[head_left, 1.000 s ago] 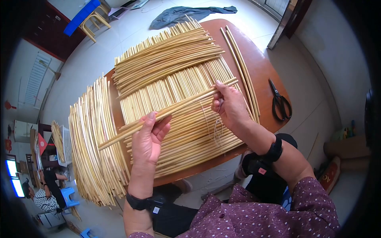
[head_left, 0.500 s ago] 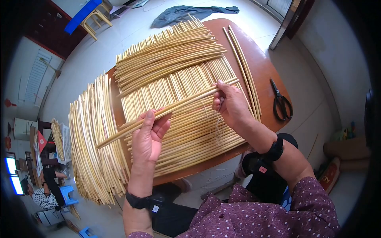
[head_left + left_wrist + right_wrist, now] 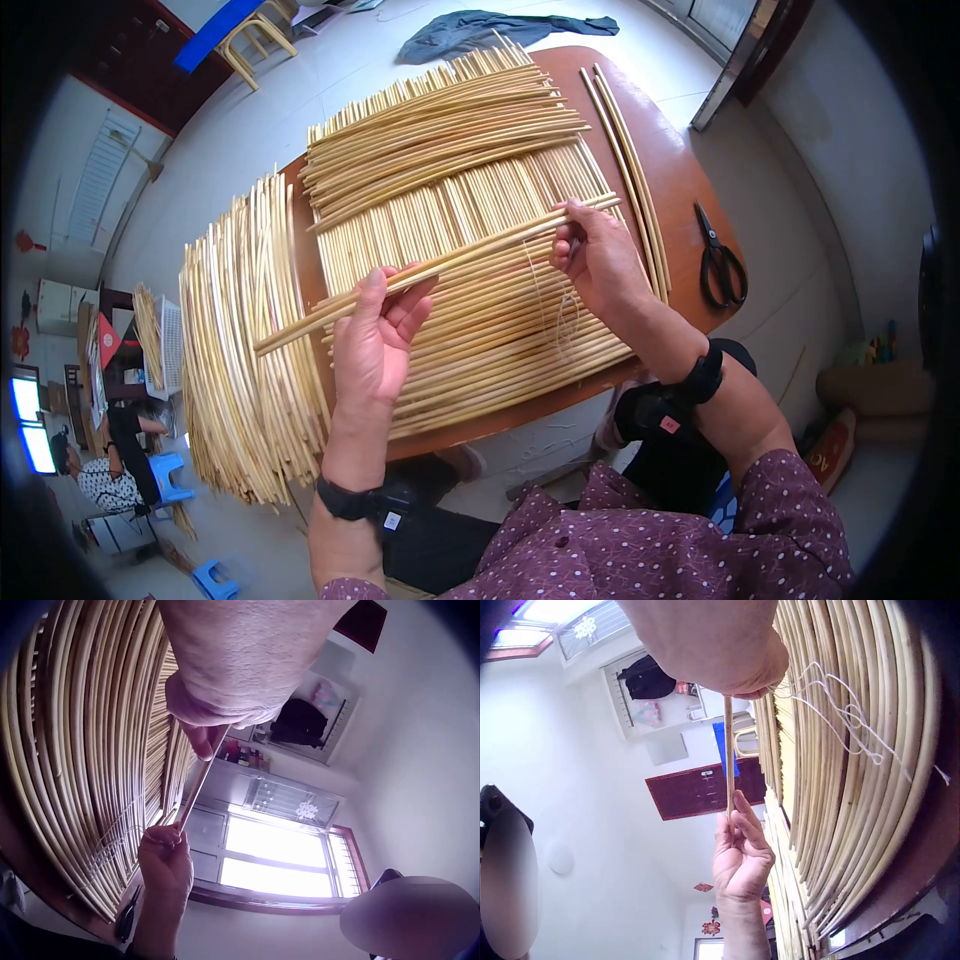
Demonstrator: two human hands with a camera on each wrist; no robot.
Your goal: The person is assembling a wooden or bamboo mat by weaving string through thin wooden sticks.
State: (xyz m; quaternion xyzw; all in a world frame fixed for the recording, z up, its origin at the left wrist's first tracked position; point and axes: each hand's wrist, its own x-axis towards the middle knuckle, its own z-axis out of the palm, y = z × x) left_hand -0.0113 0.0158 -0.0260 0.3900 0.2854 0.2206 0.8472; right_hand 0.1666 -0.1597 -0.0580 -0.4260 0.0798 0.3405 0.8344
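In the head view, my left hand [image 3: 375, 340] holds straw-coloured stalks [image 3: 490, 243] between thumb and fingers, left of their middle. The stalks lie side by side and slant up toward the right. My right hand [image 3: 605, 260] pinches them near their right end, its other fingers curled in. Below them is a mat of stalks in a row [image 3: 480, 350], bound with thin white string [image 3: 568, 325]. The right wrist view shows the loose string [image 3: 851, 712] running from beside my right hand across the mat.
A bundle of stalks [image 3: 500, 115] lies across other stalks at the table's far side, and a large pile [image 3: 235, 340] is on the left. Long stalks [image 3: 630, 165] and black scissors [image 3: 720, 262] lie on the right of the brown table [image 3: 690, 180]. Another person [image 3: 115, 485] sits at far left.
The stalks in my hands lie closer together at the left, and their left end has risen slightly. Both hands keep their hold. The head view has shifted a little.
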